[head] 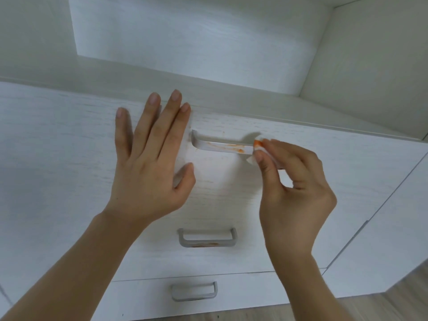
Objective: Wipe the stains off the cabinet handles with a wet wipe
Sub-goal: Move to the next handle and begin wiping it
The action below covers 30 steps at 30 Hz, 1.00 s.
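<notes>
White woodgrain drawer fronts (pixel 69 147) fill my view, stacked under an open shelf. My left hand (pixel 148 163) lies flat with fingers spread on the top drawer, just left of its top handle (pixel 220 145), which carries orange smears. My right hand (pixel 291 186) pinches a folded wet wipe (pixel 257 149), stained orange, against that handle's right end. Below, the middle handle (pixel 207 238) also shows orange marks.

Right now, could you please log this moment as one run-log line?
right hand: wet wipe pinched at top handle | orange stain remains | left hand: open, flat on drawer front | middle handle: stained
</notes>
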Tool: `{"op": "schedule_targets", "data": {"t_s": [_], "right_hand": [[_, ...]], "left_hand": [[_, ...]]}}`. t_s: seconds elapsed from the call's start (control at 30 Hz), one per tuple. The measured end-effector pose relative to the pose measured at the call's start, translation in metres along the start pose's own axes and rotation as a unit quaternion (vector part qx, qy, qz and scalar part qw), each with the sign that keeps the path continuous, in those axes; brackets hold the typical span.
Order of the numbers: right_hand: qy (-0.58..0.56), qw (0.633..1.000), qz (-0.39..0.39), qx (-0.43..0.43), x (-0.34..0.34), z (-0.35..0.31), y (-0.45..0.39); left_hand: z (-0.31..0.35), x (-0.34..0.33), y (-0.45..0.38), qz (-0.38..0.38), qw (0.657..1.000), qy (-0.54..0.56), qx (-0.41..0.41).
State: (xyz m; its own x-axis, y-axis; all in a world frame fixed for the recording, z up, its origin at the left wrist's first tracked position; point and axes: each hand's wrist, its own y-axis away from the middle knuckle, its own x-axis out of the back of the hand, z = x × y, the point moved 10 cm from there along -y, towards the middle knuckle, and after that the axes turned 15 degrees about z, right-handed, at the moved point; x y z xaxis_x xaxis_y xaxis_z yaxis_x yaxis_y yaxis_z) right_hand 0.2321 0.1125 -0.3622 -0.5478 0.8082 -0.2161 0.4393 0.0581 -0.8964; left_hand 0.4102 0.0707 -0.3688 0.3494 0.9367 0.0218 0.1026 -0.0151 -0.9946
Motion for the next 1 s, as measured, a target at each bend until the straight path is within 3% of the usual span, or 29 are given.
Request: {"op": "schedule_targets", "data": {"t_s": [0.4, 0.8, 0.9, 1.0], "right_hand": [[0.019, 0.998, -0.013, 0.056, 0.000, -0.006, -0.002], [0.037, 0.992, -0.010, 0.122, -0.007, -0.025, 0.005], [0.027, 0.995, 0.002, 0.100, -0.007, -0.022, 0.002], [0.039, 0.989, -0.005, 0.142, -0.009, -0.029, 0.007]], "left_hand": [[-0.013, -0.002, 0.017, -0.006, 0.995, -0.025, 0.100], [-0.012, -0.003, 0.021, -0.005, 0.995, -0.015, 0.101], [-0.012, -0.002, 0.021, 0.004, 0.994, -0.015, 0.105], [-0.011, -0.001, 0.021, 0.019, 0.994, -0.017, 0.108]]}}
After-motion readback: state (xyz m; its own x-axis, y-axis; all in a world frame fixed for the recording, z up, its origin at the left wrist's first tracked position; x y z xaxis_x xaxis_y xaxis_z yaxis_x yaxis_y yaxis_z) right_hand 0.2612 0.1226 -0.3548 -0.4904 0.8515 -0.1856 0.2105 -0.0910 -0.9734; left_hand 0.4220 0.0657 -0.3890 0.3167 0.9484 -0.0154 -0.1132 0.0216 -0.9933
